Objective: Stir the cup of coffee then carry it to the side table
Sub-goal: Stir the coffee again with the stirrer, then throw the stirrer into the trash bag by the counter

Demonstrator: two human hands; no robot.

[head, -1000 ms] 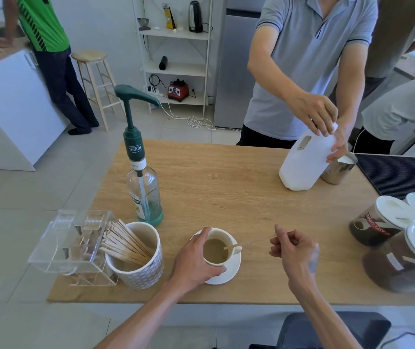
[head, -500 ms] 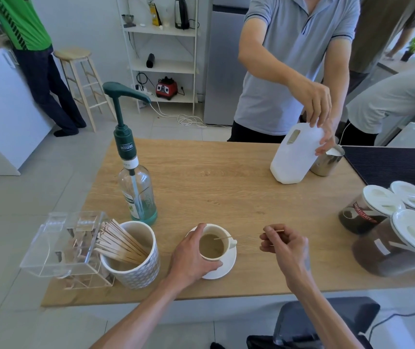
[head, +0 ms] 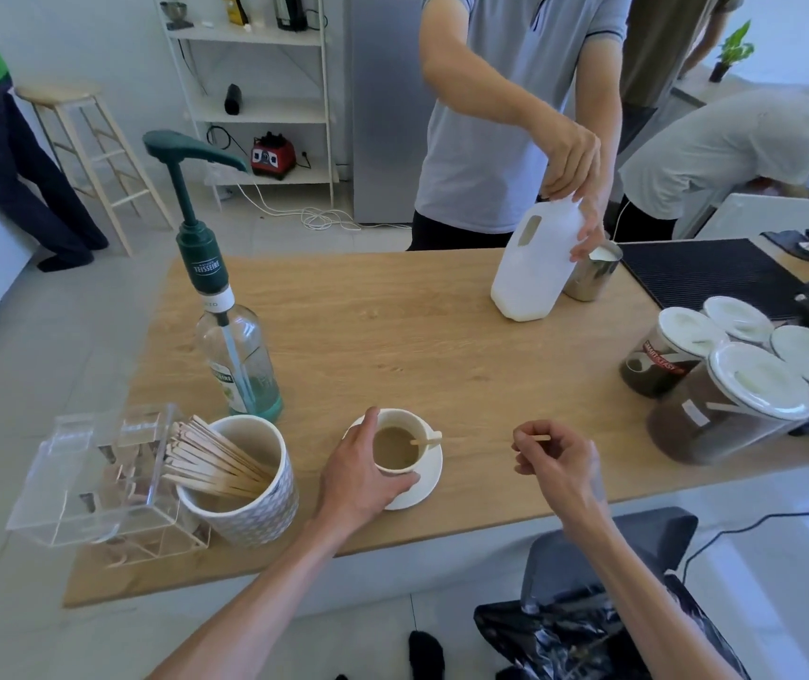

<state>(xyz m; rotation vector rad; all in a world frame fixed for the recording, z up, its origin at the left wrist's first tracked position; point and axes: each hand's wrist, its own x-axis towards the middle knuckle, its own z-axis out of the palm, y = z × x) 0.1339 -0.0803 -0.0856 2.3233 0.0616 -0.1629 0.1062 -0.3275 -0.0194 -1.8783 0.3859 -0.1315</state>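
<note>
1. Head view: we find the cup of coffee [head: 396, 446] standing on a white saucer [head: 423, 483] near the front edge of the wooden worktop [head: 432, 346].
2. The left hand [head: 362, 476] wraps the cup's left side, its grip closed around the cup wall, thumb on the far rim.
3. A wooden stirrer [head: 426, 439] lies across the cup's right rim, one end over the coffee.
4. The right hand [head: 557, 463] is held to the right of the saucer and apart from it, its grip pinched narrowly on a thin wooden stick [head: 537, 438].
5. To the cup's left, a patterned pot [head: 245, 488] of stirrers stands just beside the left hand; a clear plastic box [head: 93, 483] overhangs the worktop's left edge.
6. A pump bottle [head: 236, 346] stands behind the pot.
7. Lidded jars [head: 731, 400] crowd the right edge.
8. We note bare worktop behind the cup, up to a white jug [head: 535, 267] held by another person at the far edge.
</note>
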